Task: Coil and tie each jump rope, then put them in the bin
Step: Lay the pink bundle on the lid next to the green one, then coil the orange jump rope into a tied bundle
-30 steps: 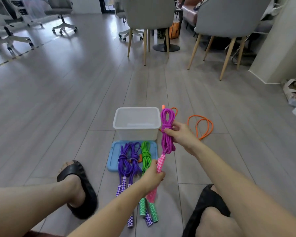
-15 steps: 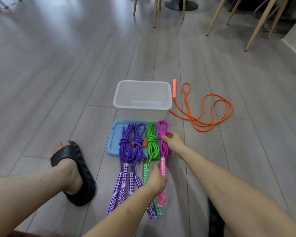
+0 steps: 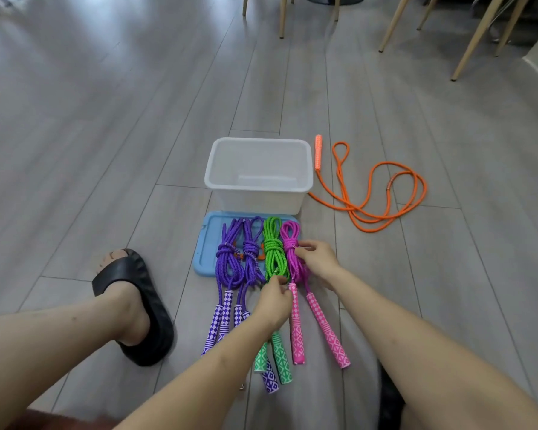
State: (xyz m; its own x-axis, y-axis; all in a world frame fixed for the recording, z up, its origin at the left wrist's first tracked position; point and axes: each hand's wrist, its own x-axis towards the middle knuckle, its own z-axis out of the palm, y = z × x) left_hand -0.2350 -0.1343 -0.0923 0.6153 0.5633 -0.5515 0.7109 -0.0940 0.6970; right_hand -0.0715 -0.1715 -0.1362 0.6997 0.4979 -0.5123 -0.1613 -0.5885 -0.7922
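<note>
Looking down, head view: a person sits on grey plank floor (image 3: 106,135), legs stretched either side of a row of ropes.
Right hand (image 3: 316,259): fingertips pinch the knotted coil of the magenta jump rope (image 3: 289,243), which lies on the floor with its two pink handles (image 3: 297,330) pointing toward the person.
Left hand (image 3: 272,302): thumb and forefinger pinch at the base of the green jump rope (image 3: 272,246), just beside the magenta one.
Other tied ropes: two purple jump ropes (image 3: 230,252) lie left of the green, coil ends resting on a blue lid (image 3: 207,243).
Bin (image 3: 258,193): clear plastic, open-topped, just beyond the lid.
Untied rope: orange jump rope (image 3: 370,197) sprawls loose, right of the bin.
Open room: bare floor far left and beyond the bin.
In the way: black slipper (image 3: 131,302) on the left foot near the purple handles; wooden chair legs (image 3: 475,35) at the top edge.
</note>
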